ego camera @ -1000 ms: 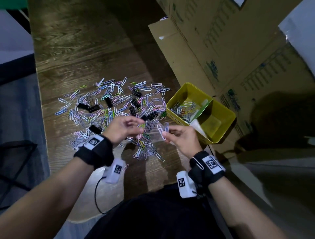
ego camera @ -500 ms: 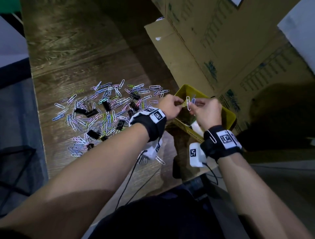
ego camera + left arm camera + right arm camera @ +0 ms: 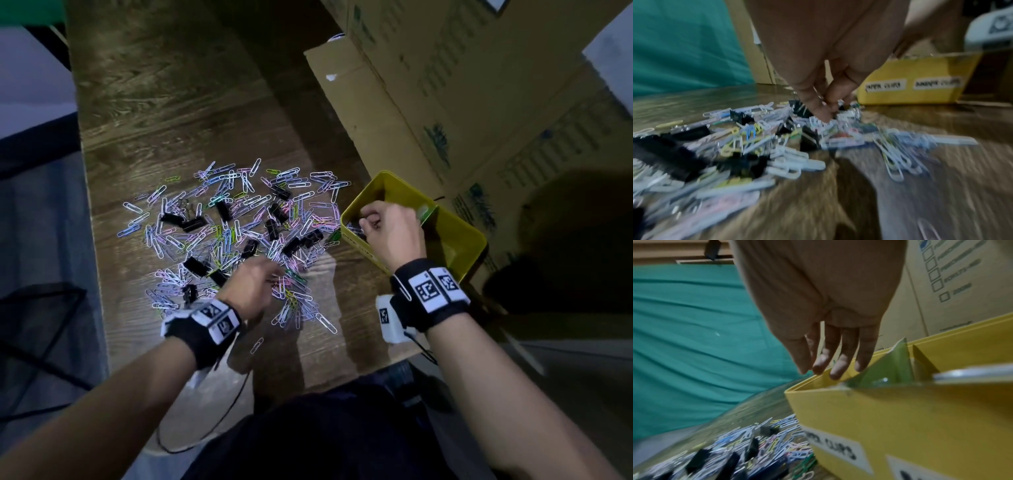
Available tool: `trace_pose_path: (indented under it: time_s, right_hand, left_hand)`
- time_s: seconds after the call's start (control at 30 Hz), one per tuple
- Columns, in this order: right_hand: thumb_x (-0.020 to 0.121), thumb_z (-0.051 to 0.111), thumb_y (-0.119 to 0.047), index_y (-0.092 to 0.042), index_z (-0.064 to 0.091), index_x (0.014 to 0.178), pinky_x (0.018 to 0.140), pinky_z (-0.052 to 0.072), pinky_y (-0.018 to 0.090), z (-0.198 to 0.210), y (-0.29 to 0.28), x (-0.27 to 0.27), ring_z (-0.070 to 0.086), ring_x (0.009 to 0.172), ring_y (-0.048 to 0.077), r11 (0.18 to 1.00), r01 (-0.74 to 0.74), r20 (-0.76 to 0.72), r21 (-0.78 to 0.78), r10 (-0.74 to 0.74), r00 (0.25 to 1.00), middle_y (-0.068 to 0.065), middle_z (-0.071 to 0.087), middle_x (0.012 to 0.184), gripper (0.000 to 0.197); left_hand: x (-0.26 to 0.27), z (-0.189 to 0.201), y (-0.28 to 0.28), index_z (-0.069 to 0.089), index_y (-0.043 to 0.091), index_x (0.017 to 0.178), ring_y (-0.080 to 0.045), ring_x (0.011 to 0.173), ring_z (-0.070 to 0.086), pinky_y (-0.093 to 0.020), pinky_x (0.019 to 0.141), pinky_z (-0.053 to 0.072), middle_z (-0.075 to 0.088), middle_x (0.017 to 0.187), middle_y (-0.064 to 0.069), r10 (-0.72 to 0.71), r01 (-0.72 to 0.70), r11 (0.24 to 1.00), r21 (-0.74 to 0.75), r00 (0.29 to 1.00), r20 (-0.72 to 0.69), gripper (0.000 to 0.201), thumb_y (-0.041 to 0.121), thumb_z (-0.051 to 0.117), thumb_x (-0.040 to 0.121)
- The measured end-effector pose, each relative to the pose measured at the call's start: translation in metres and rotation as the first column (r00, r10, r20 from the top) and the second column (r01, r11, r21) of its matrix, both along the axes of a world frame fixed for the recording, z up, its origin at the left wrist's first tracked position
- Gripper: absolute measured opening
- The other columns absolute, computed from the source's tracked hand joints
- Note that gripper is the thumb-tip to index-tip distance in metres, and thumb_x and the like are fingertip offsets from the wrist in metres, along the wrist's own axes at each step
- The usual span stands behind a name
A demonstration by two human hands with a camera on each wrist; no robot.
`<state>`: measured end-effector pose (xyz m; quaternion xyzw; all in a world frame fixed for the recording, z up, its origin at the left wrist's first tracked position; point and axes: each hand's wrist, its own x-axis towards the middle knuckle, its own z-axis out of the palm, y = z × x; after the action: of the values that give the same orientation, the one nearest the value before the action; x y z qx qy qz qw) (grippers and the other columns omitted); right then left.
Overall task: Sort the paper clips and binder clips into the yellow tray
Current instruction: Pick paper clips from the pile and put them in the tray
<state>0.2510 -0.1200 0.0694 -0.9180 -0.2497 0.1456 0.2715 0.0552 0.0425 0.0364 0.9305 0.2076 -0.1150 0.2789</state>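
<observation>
A heap of coloured paper clips (image 3: 239,233) mixed with black binder clips (image 3: 191,222) lies on the wooden table. At the heap's near edge my left hand (image 3: 270,274) reaches down, thumb and fingertips (image 3: 826,113) closing together on a white paper clip; that view is blurred. The yellow tray (image 3: 455,240) stands to the right, split by a green divider (image 3: 426,212). My right hand (image 3: 368,221) hovers over its left compartment, which holds paper clips. In the right wrist view its fingers (image 3: 830,369) hang straight and empty above the tray's rim (image 3: 900,418).
Large cardboard boxes (image 3: 445,102) stand right behind and beside the tray. The table's left edge (image 3: 85,192) drops to a dark floor. A black cable (image 3: 219,421) loops off the near edge. Bare wood (image 3: 171,102) stretches beyond the heap.
Both hands carried clips from the heap to the tray. Now the left hand has come back to the heap, and the right hand no longer holds the clips it had.
</observation>
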Motion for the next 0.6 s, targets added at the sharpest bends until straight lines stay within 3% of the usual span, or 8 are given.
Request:
trace_pose_path:
  time_s: [0.07, 0.17, 0.23, 0.3, 0.37, 0.43, 0.5, 0.6]
  right_hand:
    - [0.087, 0.063, -0.019, -0.02, 0.068, 0.104, 0.078, 0.055, 0.041, 0.001, 0.004, -0.014, 0.064, 0.088, 0.02, 0.997, -0.034, 0.101, 0.071, 0.027, 0.995, 0.002, 0.068, 0.097, 0.017]
    - [0.09, 0.06, -0.022, -0.019, 0.066, 0.108, 0.073, 0.052, 0.032, 0.005, 0.011, -0.039, 0.06, 0.081, 0.015, 0.975, -0.173, 0.145, 0.141, 0.153, 0.978, 0.0, 0.064, 0.093, 0.02]
    - [0.09, 0.059, -0.024, -0.02, 0.064, 0.11, 0.071, 0.051, 0.03, 0.0, 0.01, -0.058, 0.059, 0.079, 0.013, 0.947, -0.305, 0.073, 0.098, 0.299, 0.951, -0.001, 0.062, 0.094, 0.02]
    - [0.088, 0.06, -0.025, -0.021, 0.063, 0.105, 0.075, 0.053, 0.033, -0.016, 0.005, -0.074, 0.061, 0.086, 0.015, 0.891, -0.449, -0.058, -0.06, 0.446, 0.893, 0.0, 0.062, 0.101, 0.018]
    - [0.085, 0.062, -0.028, -0.021, 0.063, 0.101, 0.082, 0.051, 0.033, -0.039, -0.004, -0.088, 0.062, 0.096, 0.019, 0.766, -0.589, -0.218, -0.256, 0.548, 0.808, 0.001, 0.065, 0.106, 0.017]
    - [0.086, 0.062, -0.023, -0.018, 0.064, 0.1, 0.078, 0.047, 0.027, -0.052, -0.013, -0.099, 0.063, 0.095, 0.022, 0.659, -0.667, -0.341, -0.348, 0.574, 0.745, 0.005, 0.067, 0.103, 0.015]
    - [0.088, 0.059, -0.011, -0.013, 0.065, 0.103, 0.077, 0.045, 0.027, -0.058, -0.018, -0.104, 0.063, 0.094, 0.024, 0.638, -0.692, -0.345, -0.338, 0.6, 0.722, 0.009, 0.067, 0.105, 0.016]
    - [0.087, 0.05, 0.004, -0.006, 0.063, 0.11, 0.083, 0.049, 0.032, -0.061, -0.015, -0.105, 0.062, 0.1, 0.03, 0.675, -0.68, -0.277, -0.288, 0.621, 0.734, 0.013, 0.06, 0.117, 0.028]
  left_hand:
    - [-0.017, -0.022, -0.012, 0.054, 0.011, 0.125, -0.026, 0.115, 0.047, -0.039, 0.099, 0.044, 0.053, 0.124, -0.011, -0.074, 0.081, 0.993, 0.082, 0.993, -0.088, 0.05, -0.005, 0.053, 0.078]
    - [-0.027, -0.039, -0.035, 0.043, 0.013, 0.133, -0.03, 0.118, 0.04, -0.045, 0.099, 0.043, 0.04, 0.134, -0.014, -0.156, 0.175, 0.979, 0.105, 0.974, -0.162, 0.062, 0.001, 0.057, 0.074]
    - [-0.027, -0.039, -0.045, 0.049, 0.01, 0.126, -0.03, 0.11, 0.044, -0.048, 0.091, 0.047, 0.044, 0.127, -0.016, -0.196, 0.206, 0.973, 0.105, 0.976, -0.098, 0.055, 0.004, 0.054, 0.071]
    - [-0.022, -0.037, -0.047, 0.055, 0.009, 0.118, -0.029, 0.102, 0.048, -0.047, 0.085, 0.049, 0.05, 0.116, -0.015, -0.164, 0.164, 0.977, 0.136, 0.986, -0.014, 0.051, 0.001, 0.051, 0.068]
    - [-0.02, -0.036, -0.041, 0.053, 0.013, 0.121, -0.027, 0.106, 0.048, -0.046, 0.093, 0.047, 0.051, 0.117, -0.012, -0.117, 0.114, 0.979, 0.172, 0.993, 0.009, 0.055, -0.002, 0.053, 0.069]
    - [-0.019, -0.036, -0.031, 0.049, 0.017, 0.128, -0.025, 0.115, 0.044, -0.042, 0.102, 0.041, 0.048, 0.125, -0.009, -0.101, 0.103, 0.979, 0.176, 0.995, -0.018, 0.058, -0.001, 0.054, 0.072]
    - [-0.021, -0.036, -0.018, 0.046, 0.017, 0.13, -0.025, 0.123, 0.04, -0.042, 0.107, 0.036, 0.044, 0.132, -0.008, -0.1, 0.108, 0.976, 0.191, 0.994, -0.05, 0.058, 0.002, 0.054, 0.075]
    - [-0.026, -0.032, -0.001, 0.046, 0.017, 0.13, -0.027, 0.128, 0.037, -0.047, 0.109, 0.032, 0.04, 0.139, -0.01, -0.076, 0.094, 0.969, 0.228, 0.993, -0.086, 0.053, 0.012, 0.058, 0.079]
